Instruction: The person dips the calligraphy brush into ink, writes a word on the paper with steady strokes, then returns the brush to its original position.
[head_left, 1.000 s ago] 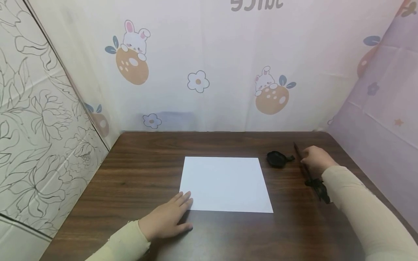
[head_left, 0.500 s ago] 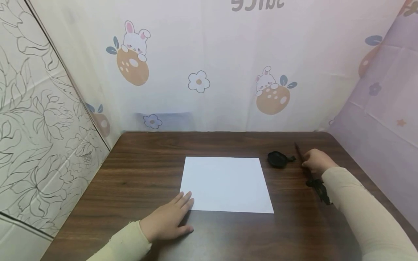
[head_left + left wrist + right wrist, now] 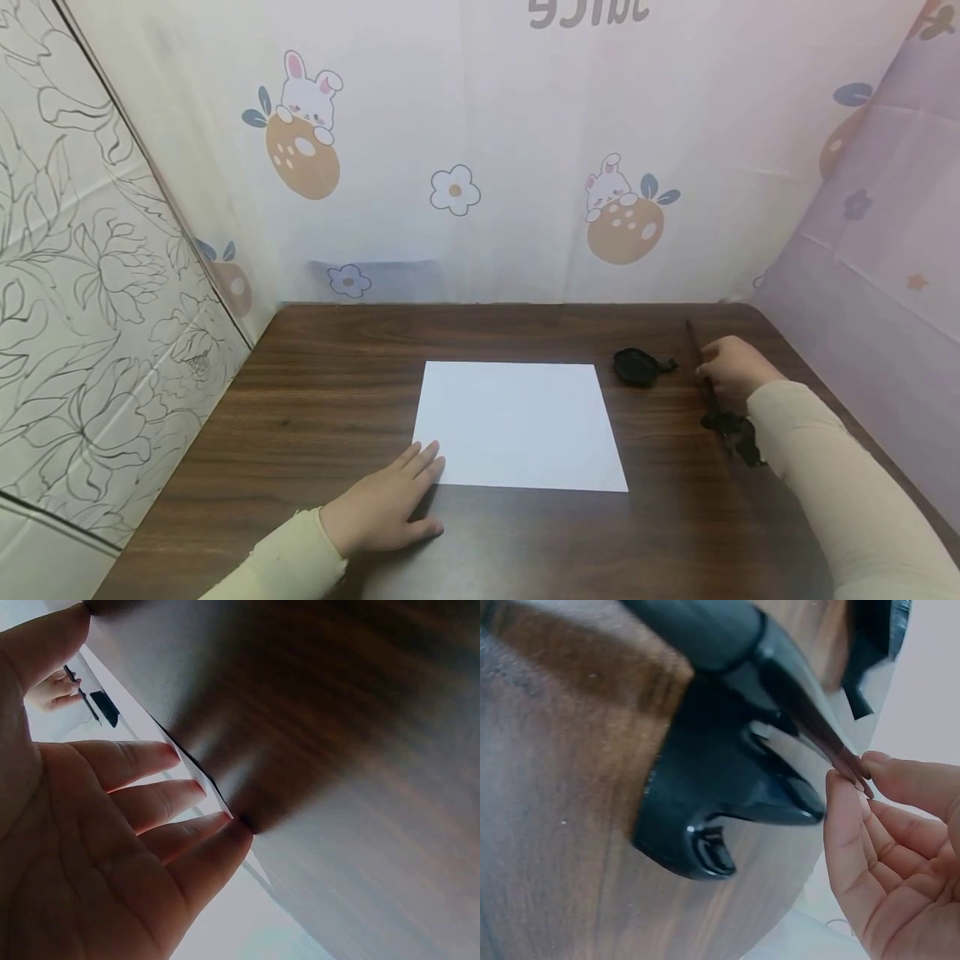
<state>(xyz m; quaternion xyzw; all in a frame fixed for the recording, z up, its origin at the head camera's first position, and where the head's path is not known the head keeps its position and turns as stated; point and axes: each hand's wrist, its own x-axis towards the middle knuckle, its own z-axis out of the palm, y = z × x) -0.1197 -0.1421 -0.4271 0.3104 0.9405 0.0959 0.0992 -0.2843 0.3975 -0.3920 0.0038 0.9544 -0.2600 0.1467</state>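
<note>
Near the far right corner of the wooden table (image 3: pixel 322 400), the right hand (image 3: pixel 735 367) pinches a slender dark brush (image 3: pixel 780 667) between thumb and fingertips, with no gap left around it, while the brush slants over a black pronged stand (image 3: pixel 697 765) toward the table's right edge. The left hand (image 3: pixel 386 500) lies with fingers stretched and grips nothing, its fingertips on the near left corner of the white paper (image 3: pixel 525 425). A black dish (image 3: pixel 636 367) sits between the paper's far right corner and the brush, handle toward the right hand.
</note>
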